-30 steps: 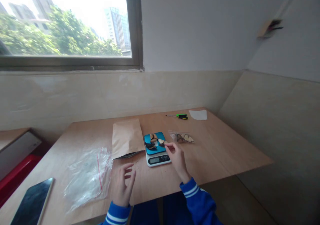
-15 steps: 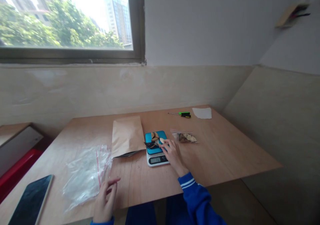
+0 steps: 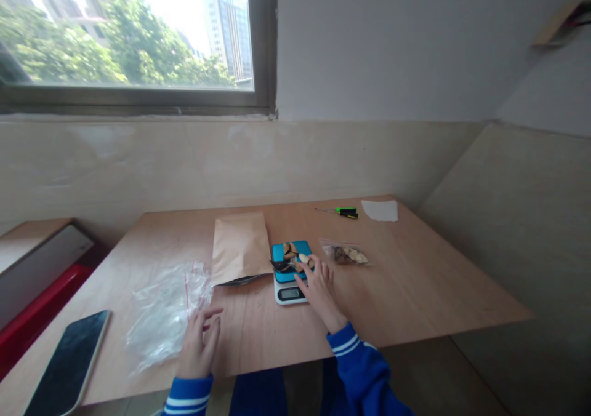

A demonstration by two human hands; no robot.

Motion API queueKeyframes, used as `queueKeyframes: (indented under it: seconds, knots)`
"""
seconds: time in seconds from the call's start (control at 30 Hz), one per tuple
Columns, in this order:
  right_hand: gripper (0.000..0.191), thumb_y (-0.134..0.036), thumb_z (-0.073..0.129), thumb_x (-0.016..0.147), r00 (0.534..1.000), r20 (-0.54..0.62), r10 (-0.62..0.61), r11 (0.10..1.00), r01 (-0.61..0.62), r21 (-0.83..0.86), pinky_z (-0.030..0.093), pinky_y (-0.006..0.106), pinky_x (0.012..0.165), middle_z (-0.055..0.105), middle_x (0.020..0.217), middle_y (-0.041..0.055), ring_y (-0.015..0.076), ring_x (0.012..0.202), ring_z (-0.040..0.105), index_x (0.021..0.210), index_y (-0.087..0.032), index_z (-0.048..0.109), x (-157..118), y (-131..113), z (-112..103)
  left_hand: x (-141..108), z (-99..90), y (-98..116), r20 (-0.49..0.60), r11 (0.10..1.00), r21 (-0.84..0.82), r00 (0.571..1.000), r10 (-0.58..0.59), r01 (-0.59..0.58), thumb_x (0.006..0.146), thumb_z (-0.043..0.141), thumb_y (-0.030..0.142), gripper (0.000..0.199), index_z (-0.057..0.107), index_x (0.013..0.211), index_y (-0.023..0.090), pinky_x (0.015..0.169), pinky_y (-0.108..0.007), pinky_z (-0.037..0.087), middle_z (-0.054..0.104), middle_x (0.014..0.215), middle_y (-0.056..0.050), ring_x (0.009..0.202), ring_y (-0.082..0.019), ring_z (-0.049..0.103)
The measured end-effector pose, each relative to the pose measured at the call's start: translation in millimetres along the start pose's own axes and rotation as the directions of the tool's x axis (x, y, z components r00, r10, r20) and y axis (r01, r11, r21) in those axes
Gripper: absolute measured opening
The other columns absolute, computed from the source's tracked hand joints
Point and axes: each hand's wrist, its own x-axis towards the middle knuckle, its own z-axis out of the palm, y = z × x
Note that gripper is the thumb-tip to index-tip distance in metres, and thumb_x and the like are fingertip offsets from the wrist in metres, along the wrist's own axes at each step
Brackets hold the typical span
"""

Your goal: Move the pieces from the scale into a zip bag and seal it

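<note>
1. Right hand (image 3: 319, 296) sits lower over the scale than a second ago, fingers spread, with the tips against a pale piece (image 3: 303, 258) at the right edge of the plate. I cannot tell whether it is pinching that piece.
2. Left hand (image 3: 198, 345) is loosely open and holds nothing, fingers slightly curled. It has risen since the last moment and now sits just beside the clear zip bag (image 3: 161, 317), which has a red seal line.
3. Digital kitchen scale (image 3: 290, 293) has a blue plate carrying the pale piece and a small cluster of tan and dark pieces, too small to count. A dark pointed piece (image 3: 279, 265) reaches over the plate's left edge. I cannot read the display.
4. Kraft paper envelope (image 3: 240, 248) lies just left of the scale, with a dark glossy strip (image 3: 242, 280) showing at its lower edge.
5. Small zip bag (image 3: 344, 255) holding tan pieces lies just right of the scale.
6. Wooden table (image 3: 438, 274) also bears one green-handled screwdriver (image 3: 347, 213), one white paper sheet (image 3: 379, 210) and one phone (image 3: 67, 364). That makes two bags and one each of everything else.
</note>
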Motion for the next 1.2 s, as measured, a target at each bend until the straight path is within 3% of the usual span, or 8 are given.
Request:
queueKeyframes:
  seconds: [0.17,0.43,0.53,0.63,0.73,0.83,1.0,1.2]
  knots:
    - [0.015,-0.029,0.056,0.089,1.0,0.027,0.014,1.0,-0.014,0.015,0.042,0.039,0.077,0.059,0.105,0.0125,0.027,0.089,0.053,0.096,-0.021,0.067,-3,4,0,18,1.2,-9,0.126,0.999,0.024,0.992,0.023,-0.026,0.078,0.054,0.056,0.04,0.068,0.089,0.021,0.077,-0.043,0.057,0.067,0.093,-0.009,0.092,-0.027,0.065]
    - [0.018,-0.019,0.047,0.093,0.998,0.025,-0.06,0.989,0.056,0.135,0.039,0.034,0.072,0.065,0.087,0.0063,0.0223,0.08,0.054,0.086,-0.021,0.064,-5,15,4,9,4.6,-27,0.102,0.999,0.029,0.995,0.013,-0.016,0.081,0.05,0.054,0.038,0.066,0.092,0.021,0.075,-0.04,0.057,0.067,0.097,-0.009,0.092,-0.026,0.064]
    - [0.015,-0.016,0.049,0.09,0.999,0.016,-0.046,0.99,0.043,0.135,0.037,0.034,0.072,0.066,0.088,0.0066,0.0235,0.082,0.054,0.091,-0.021,0.063,-5,14,5,23,7.7,-20,0.12,0.98,0.147,0.986,0.117,-0.135,0.084,0.048,0.046,0.034,0.064,0.098,0.019,0.082,-0.045,0.054,0.065,0.097,-0.011,0.096,-0.028,0.062]
    - [0.014,-0.013,0.051,0.086,1.0,-0.006,-0.021,0.989,0.022,0.144,0.037,0.035,0.073,0.066,0.087,0.0073,0.0242,0.082,0.055,0.092,-0.019,0.062,-4,14,7,47,19.5,-6,0.078,0.923,0.301,0.971,0.226,-0.239,0.084,0.049,0.036,0.039,0.057,0.117,0.017,0.098,-0.051,0.045,0.057,0.114,-0.014,0.113,-0.032,0.055]
    - [0.012,-0.014,0.05,0.086,1.0,-0.013,-0.016,0.987,0.018,0.16,0.038,0.035,0.075,0.066,0.085,0.0071,0.0236,0.081,0.055,0.088,-0.019,0.061,-2,16,9,70,35.0,6,0.219,0.862,0.402,0.946,0.238,-0.31,0.081,0.052,0.021,0.048,0.051,0.128,0.016,0.102,-0.05,0.042,0.048,0.133,-0.017,0.124,-0.033,0.049]
    - [0.015,-0.016,0.047,0.089,1.0,-0.013,-0.022,0.982,0.024,0.186,0.038,0.035,0.075,0.066,0.086,0.0073,0.0233,0.081,0.056,0.087,-0.019,0.062,1,15,9,86,43.0,12,0.295,0.842,0.445,0.937,0.185,-0.307,0.075,0.048,0.007,0.049,0.057,0.122,0.016,0.103,-0.044,0.041,0.052,0.132,-0.015,0.124,-0.03,0.051]
    - [0.018,-0.017,0.045,0.092,0.999,-0.035,-0.003,0.96,0.012,0.28,0.041,0.034,0.077,0.068,0.088,0.007,0.0228,0.083,0.058,0.087,-0.02,0.062,0,11,7,101,28.0,18,0.224,0.846,0.489,0.968,0.114,-0.213,0.079,0.039,0.007,0.049,0.062,0.12,0.023,0.087,-0.038,0.049,0.063,0.124,-0.009,0.105,-0.028,0.062]
    - [0.016,-0.014,0.047,0.087,0.994,-0.075,0.076,0.907,-0.038,0.42,0.047,0.034,0.079,0.068,0.084,0.0062,0.0219,0.084,0.062,0.083,-0.02,0.062,-2,15,-12,109,-1.9,28,0.109,0.845,0.524,0.992,0.06,-0.109,0.081,0.04,0.011,0.046,0.067,0.115,0.026,0.075,-0.031,0.048,0.073,0.104,-0.006,0.091,-0.025,0.067]
